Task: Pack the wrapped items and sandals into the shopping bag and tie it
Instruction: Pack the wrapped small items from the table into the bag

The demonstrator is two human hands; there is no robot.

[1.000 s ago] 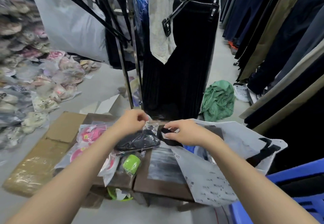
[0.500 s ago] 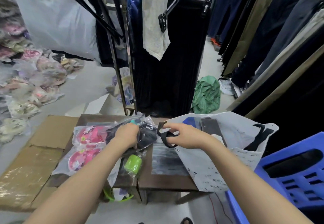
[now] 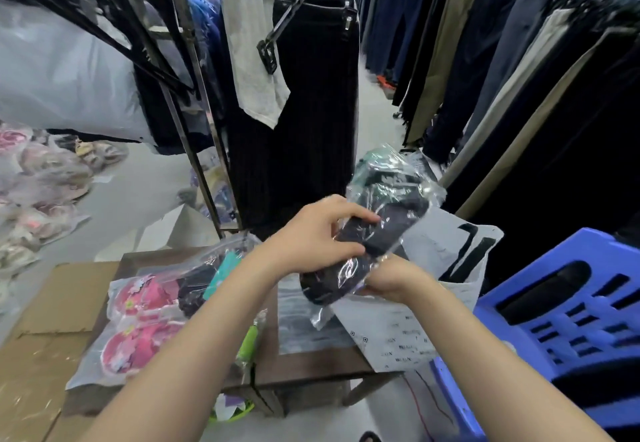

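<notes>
1. Clothing racks crowd a shop aisle; a low wooden table stands at 6 o'clock.
2. The white shopping bag lies at 4 o'clock, beside a blue stool.
3. Pink sandals lie wrapped at 8 o'clock.
4. The black wrapped packet is held tilted above the bag.
5. The left hand closes over its middle, fingers on top; the right hand clasps its lower end from beneath.

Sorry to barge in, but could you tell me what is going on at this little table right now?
A person is packing goods in a clothing shop. Both hands hold a dark item wrapped in clear plastic: the left hand grips it from above, the right hand supports it underneath, just above the white shopping bag lying at the table's right edge. The pink sandals in plastic and another wrapped dark item lie on the wooden table, not yet packed.
</notes>
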